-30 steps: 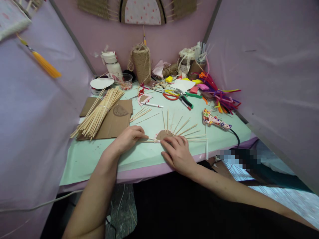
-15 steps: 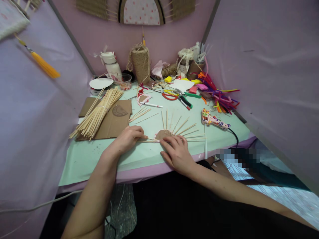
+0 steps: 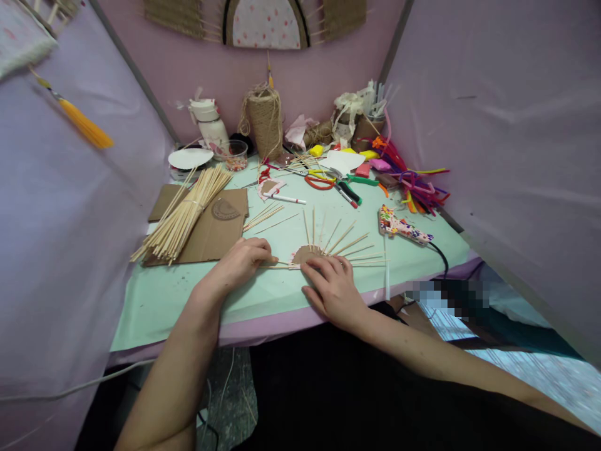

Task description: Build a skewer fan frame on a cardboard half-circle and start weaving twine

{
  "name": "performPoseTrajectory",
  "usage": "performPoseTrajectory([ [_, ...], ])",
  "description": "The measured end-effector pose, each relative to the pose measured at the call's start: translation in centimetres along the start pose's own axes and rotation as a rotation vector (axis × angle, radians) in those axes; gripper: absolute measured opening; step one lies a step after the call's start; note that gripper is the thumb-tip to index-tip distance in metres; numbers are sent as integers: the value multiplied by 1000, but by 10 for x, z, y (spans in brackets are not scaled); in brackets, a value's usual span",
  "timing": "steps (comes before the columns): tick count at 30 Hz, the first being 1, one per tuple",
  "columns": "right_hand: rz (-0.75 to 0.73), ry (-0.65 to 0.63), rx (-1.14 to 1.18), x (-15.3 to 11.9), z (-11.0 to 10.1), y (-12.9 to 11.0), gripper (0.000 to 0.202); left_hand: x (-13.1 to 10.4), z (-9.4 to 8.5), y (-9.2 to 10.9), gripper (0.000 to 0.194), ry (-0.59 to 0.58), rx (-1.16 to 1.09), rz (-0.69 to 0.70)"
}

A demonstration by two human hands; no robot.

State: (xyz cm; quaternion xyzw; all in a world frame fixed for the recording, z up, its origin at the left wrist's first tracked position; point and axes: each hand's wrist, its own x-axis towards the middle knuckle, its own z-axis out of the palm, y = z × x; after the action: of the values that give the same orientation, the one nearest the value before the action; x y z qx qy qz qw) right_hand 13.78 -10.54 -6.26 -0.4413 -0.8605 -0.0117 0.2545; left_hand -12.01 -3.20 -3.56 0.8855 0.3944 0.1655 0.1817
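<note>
A small half-round cardboard piece (image 3: 307, 254) with a pinkish edge lies near the table's front, several thin wooden sticks (image 3: 345, 240) fanning out from its top and right. My left hand (image 3: 246, 258) is closed at its left, fingers pinching a stick (image 3: 282, 264) that reaches the cardboard's lower left edge. Over the lower right of the cardboard rests my right hand (image 3: 332, 285), fingers spread and slightly bent, the fingertips touching its surface. Part of the cardboard is hidden under these fingers.
A tied stick bundle (image 3: 190, 216) lies on flat cardboard (image 3: 228, 241) at the left. Behind are scissors (image 3: 320, 182), pliers (image 3: 347, 188), a twine spool (image 3: 265, 122) and a bottle (image 3: 212, 128). A patterned glue gun (image 3: 404, 227) and pipe cleaners (image 3: 413, 178) are at the right.
</note>
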Motion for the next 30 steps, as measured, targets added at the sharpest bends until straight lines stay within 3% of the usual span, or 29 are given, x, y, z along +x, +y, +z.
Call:
performPoseTrajectory([
  [30, 11, 8, 17, 0, 0, 0, 35, 1, -2, 7, 25, -1, 67, 8],
])
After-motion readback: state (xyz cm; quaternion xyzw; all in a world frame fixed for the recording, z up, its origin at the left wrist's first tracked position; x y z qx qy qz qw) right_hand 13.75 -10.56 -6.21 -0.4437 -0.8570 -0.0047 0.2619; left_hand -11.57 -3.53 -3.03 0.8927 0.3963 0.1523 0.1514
